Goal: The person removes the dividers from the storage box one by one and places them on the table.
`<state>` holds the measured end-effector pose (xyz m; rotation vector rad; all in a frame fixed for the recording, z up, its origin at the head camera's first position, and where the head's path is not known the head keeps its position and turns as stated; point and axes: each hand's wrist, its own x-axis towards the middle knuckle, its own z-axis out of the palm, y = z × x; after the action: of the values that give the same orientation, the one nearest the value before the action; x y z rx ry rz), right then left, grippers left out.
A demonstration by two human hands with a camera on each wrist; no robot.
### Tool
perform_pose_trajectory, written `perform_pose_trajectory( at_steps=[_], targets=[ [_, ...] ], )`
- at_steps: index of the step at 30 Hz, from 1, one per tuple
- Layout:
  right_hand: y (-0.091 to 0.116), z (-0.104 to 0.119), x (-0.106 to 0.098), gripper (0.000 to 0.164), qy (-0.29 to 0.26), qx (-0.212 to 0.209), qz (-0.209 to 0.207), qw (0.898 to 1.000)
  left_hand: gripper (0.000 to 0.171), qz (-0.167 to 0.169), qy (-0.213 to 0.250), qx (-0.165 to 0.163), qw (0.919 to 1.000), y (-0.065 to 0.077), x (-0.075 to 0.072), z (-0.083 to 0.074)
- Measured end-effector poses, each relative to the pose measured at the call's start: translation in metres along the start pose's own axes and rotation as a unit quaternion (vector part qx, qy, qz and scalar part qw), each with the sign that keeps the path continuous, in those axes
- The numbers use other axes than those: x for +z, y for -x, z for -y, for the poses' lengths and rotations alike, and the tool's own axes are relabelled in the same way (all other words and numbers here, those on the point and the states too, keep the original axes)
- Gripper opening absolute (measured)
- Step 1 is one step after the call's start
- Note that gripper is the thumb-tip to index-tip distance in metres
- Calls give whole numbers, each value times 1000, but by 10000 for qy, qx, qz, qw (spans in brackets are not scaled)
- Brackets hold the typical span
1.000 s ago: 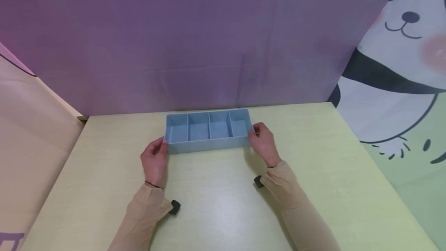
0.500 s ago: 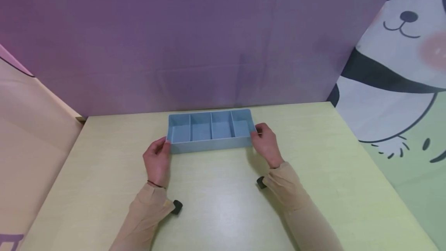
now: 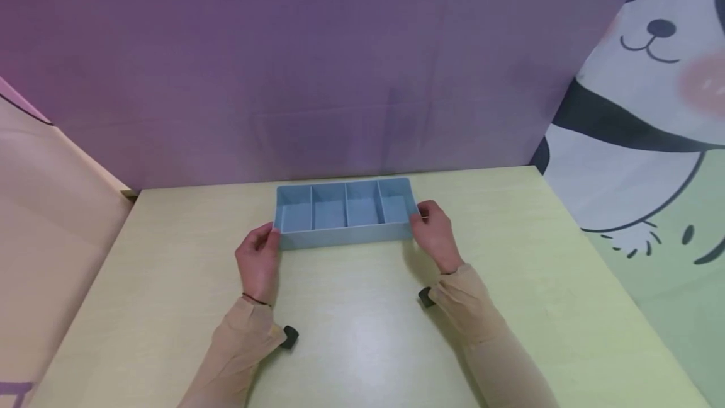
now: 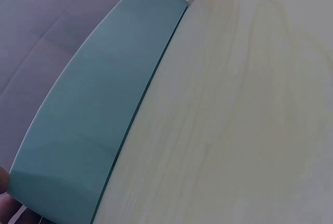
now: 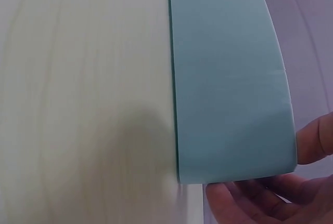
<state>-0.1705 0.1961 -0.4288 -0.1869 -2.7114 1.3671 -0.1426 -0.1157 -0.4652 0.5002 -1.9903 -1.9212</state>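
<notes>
Rightward by a small slip along the pale, wood-grained counter [image 3: 351,332], compared with a second ago, has gone the light-blue, plastic-looking rectangular tray [image 3: 345,235], and the left hand [image 3: 257,263] and right hand [image 3: 435,235] have travelled with it. Head view: the tray lies by the counter's back edge, near the purple cloth backdrop [image 3: 340,80], ahead of the person and between the hands. Its long axis runs side to side, nearly parallel to that edge, so each hand has one short end — neither is nearer, since both touch, though the left sits a little closer to the body. Both hands grip narrowly, the left at the near left corner, the right at the right end. Three upright dividers make four compartments in a row, open side up, with plain blue floor showing in each. Left wrist view: the long front wall slants away from the left hand's fingers to the right hand's at the far end; a thin dark line follows the base, and I cannot tell whether it rests or is slightly raised. Right wrist view: fingers [image 5: 223,203] hold the tray's right end — the compartments are out of sight.
</notes>
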Motion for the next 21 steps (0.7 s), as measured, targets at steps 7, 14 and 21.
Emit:
perform_pose_trajectory(
  at_steps=[7,14,21],
  targets=[
    [-1,-2,-4,36,-29,28,-8,10000,29,116,-143,-92,9998,2,2,0],
    [-2,-4,-5,34,36,-15,-64,10000,29,108,-95,-85,9999,3,2,0],
    [-1,-2,-5,35,21,17,-79,10000,28,87,-69,-75,9999,2,1,1]
  ],
)
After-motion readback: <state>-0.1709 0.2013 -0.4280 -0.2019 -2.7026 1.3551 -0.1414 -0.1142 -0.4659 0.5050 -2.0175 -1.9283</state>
